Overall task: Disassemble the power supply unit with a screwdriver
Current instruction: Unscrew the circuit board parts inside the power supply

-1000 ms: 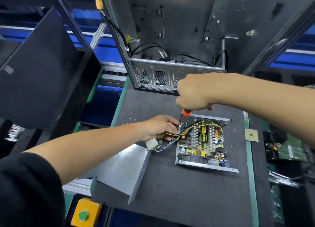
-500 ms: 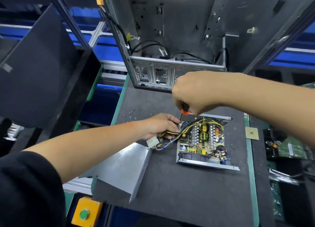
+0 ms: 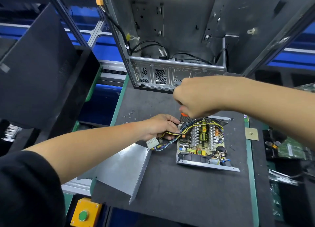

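Observation:
The open power supply unit (image 3: 202, 141) lies on the dark mat, its circuit board, heat sinks and coils exposed. My left hand (image 3: 158, 127) grips the yellow and black cable bundle (image 3: 170, 136) at the unit's left edge; a white connector (image 3: 151, 142) hangs below it. My right hand (image 3: 196, 97) is curled round the screwdriver (image 3: 184, 115), of which only an orange bit of the handle shows under the fist, over the unit's far left corner. The tip is hidden.
The removed metal cover (image 3: 126, 168) lies at the mat's front left. Loose screws (image 3: 130, 115) sit left of my hands. An empty computer case (image 3: 170, 73) stands behind. Circuit boards (image 3: 289, 148) and a chip (image 3: 251, 133) lie on the right. A yellow button box (image 3: 85, 213) sits below.
My right hand has dropped slightly and turned over the unit's far left corner, hiding more of the screwdriver. My left hand keeps its hold on the cables.

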A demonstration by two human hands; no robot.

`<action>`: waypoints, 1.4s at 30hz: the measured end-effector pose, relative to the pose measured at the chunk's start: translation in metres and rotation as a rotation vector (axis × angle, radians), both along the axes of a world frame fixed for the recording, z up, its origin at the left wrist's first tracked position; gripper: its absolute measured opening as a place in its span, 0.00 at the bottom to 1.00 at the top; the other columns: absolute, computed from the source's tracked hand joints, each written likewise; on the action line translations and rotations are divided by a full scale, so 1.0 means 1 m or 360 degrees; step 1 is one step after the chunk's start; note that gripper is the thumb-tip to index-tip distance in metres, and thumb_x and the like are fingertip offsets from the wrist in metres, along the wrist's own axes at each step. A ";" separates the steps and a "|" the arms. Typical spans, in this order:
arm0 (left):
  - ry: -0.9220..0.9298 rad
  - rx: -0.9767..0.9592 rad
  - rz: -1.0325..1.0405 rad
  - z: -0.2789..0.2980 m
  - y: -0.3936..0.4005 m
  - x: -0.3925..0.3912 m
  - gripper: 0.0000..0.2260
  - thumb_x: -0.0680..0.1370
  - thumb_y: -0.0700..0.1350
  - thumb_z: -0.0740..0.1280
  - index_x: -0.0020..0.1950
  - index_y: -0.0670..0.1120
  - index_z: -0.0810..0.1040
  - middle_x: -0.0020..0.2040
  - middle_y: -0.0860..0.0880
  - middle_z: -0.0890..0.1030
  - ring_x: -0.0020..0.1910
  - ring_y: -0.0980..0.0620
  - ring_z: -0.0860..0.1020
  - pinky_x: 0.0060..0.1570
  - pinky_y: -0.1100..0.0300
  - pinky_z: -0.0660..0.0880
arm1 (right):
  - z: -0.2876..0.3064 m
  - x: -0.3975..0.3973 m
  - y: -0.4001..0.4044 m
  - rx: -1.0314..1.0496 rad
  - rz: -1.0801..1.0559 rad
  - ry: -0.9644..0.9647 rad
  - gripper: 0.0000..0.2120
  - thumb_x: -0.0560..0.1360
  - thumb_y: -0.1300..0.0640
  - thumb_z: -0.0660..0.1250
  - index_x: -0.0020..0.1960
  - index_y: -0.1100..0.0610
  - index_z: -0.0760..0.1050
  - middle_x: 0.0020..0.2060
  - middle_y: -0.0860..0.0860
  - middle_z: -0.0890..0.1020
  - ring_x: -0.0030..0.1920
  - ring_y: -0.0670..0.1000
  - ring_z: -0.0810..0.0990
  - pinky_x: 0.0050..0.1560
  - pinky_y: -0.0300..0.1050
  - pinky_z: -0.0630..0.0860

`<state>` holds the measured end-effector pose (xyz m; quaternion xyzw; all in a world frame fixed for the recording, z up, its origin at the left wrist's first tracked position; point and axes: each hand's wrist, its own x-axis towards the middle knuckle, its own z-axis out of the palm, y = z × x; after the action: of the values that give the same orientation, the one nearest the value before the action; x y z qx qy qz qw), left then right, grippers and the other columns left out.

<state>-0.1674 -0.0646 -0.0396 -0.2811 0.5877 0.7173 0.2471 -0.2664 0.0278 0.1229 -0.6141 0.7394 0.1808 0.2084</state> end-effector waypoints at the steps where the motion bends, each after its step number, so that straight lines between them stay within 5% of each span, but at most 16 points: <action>1: 0.0004 -0.0007 -0.0005 0.000 0.000 0.000 0.12 0.74 0.31 0.68 0.53 0.44 0.74 0.32 0.52 0.82 0.26 0.56 0.77 0.26 0.66 0.75 | 0.002 0.000 0.001 -0.0062 0.0054 -0.0016 0.05 0.75 0.56 0.66 0.41 0.56 0.75 0.35 0.53 0.74 0.37 0.54 0.78 0.37 0.48 0.77; 6: 0.0011 -0.0009 -0.0008 -0.001 0.001 0.001 0.13 0.75 0.31 0.67 0.55 0.43 0.73 0.32 0.52 0.82 0.26 0.56 0.77 0.26 0.66 0.75 | 0.008 -0.009 0.003 -0.0151 0.0173 -0.0098 0.14 0.70 0.61 0.68 0.53 0.50 0.82 0.46 0.47 0.84 0.48 0.51 0.80 0.45 0.44 0.77; 12: -0.0004 0.0012 -0.0004 -0.001 0.001 0.001 0.12 0.74 0.31 0.68 0.53 0.44 0.73 0.32 0.52 0.82 0.26 0.56 0.77 0.26 0.66 0.74 | 0.001 -0.011 0.004 -0.0192 0.0015 -0.0108 0.04 0.72 0.49 0.69 0.43 0.49 0.78 0.36 0.46 0.78 0.44 0.54 0.80 0.41 0.48 0.78; 14: -0.0003 0.0017 -0.0016 -0.001 0.001 0.000 0.12 0.74 0.31 0.67 0.53 0.44 0.73 0.32 0.53 0.82 0.26 0.56 0.77 0.26 0.66 0.74 | 0.001 -0.010 0.005 -0.0088 -0.0177 -0.0068 0.20 0.77 0.38 0.60 0.42 0.54 0.77 0.33 0.49 0.77 0.40 0.56 0.81 0.39 0.47 0.75; 16: -0.0006 0.0015 -0.0020 -0.001 0.000 0.000 0.12 0.74 0.31 0.67 0.53 0.44 0.73 0.32 0.52 0.82 0.27 0.56 0.77 0.26 0.65 0.74 | 0.003 -0.011 0.005 -0.0006 -0.0366 -0.0148 0.27 0.81 0.41 0.51 0.41 0.59 0.77 0.30 0.54 0.80 0.34 0.57 0.81 0.37 0.48 0.75; 19: -0.0005 0.0013 -0.0019 -0.001 0.001 -0.001 0.12 0.74 0.30 0.67 0.54 0.43 0.73 0.32 0.52 0.82 0.27 0.56 0.77 0.26 0.65 0.74 | 0.004 -0.010 0.006 -0.0041 -0.0279 -0.0142 0.18 0.82 0.50 0.55 0.43 0.59 0.76 0.34 0.55 0.76 0.35 0.56 0.76 0.38 0.49 0.75; 25: 0.0024 -0.0083 -0.0013 0.004 0.001 0.000 0.13 0.73 0.29 0.68 0.54 0.42 0.72 0.32 0.51 0.82 0.25 0.57 0.78 0.24 0.67 0.73 | 0.003 -0.015 0.012 -0.0204 -0.0133 -0.0198 0.11 0.77 0.48 0.66 0.52 0.54 0.76 0.37 0.47 0.71 0.48 0.54 0.76 0.46 0.51 0.76; 28: 0.0058 -0.0115 0.0028 0.001 0.001 0.002 0.16 0.72 0.28 0.69 0.57 0.40 0.72 0.35 0.50 0.83 0.32 0.56 0.80 0.35 0.65 0.78 | 0.003 -0.020 0.014 -0.0263 -0.0050 -0.0247 0.06 0.72 0.56 0.69 0.49 0.52 0.79 0.39 0.46 0.81 0.40 0.44 0.73 0.41 0.44 0.75; 32: 0.0148 -0.0232 -0.0004 -0.002 0.001 0.004 0.18 0.71 0.30 0.71 0.57 0.41 0.73 0.35 0.52 0.84 0.36 0.58 0.80 0.41 0.67 0.76 | 0.004 -0.020 0.015 -0.0166 -0.0005 -0.0349 0.12 0.68 0.64 0.67 0.43 0.49 0.82 0.41 0.47 0.83 0.42 0.46 0.79 0.45 0.46 0.78; 42: 0.0197 -0.0303 -0.0123 0.006 0.001 0.007 0.16 0.73 0.33 0.70 0.60 0.40 0.76 0.40 0.47 0.82 0.39 0.55 0.79 0.45 0.69 0.75 | -0.004 -0.019 0.020 -0.0104 -0.0082 -0.0341 0.07 0.69 0.60 0.69 0.38 0.48 0.77 0.39 0.47 0.81 0.38 0.43 0.76 0.37 0.40 0.72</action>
<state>-0.1603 -0.0637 -0.0333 -0.2356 0.6777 0.6641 0.2100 -0.2855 0.0476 0.1185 -0.6171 0.7340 0.0845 0.2708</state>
